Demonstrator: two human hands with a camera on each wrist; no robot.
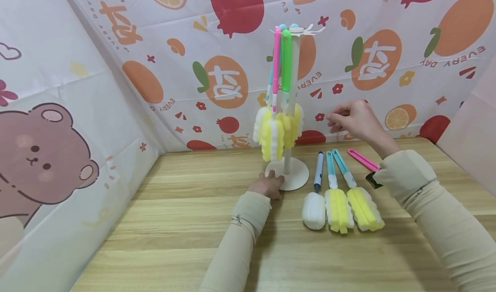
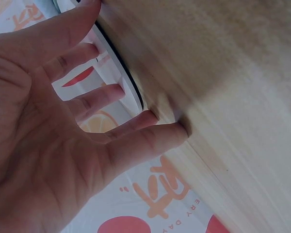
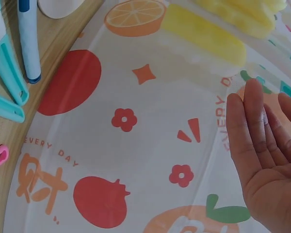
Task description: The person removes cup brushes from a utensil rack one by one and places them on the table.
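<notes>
My left hand (image 1: 267, 185) rests low at the round white base (image 1: 297, 182) of an upright stand, its spread fingertips right at the base's rim and the wood in the left wrist view. From the top of the stand hang several sponge brushes, among them one with a pink handle (image 1: 276, 63) and one with a green handle (image 1: 286, 63), their yellow-and-white heads clustered beside the pole. To the right of the stand my right hand (image 1: 358, 119) is raised in the air with nothing in it. Its fingers look loosely extended in the right wrist view.
On the wooden table (image 1: 174, 227) lie a white sponge brush with a blue-grey handle (image 1: 318, 171), two yellow-and-white brushes with teal handles (image 1: 331, 167), and a pink handle (image 1: 362, 159) partly behind the right sleeve. A fruit-print cloth (image 1: 166, 124) hangs behind.
</notes>
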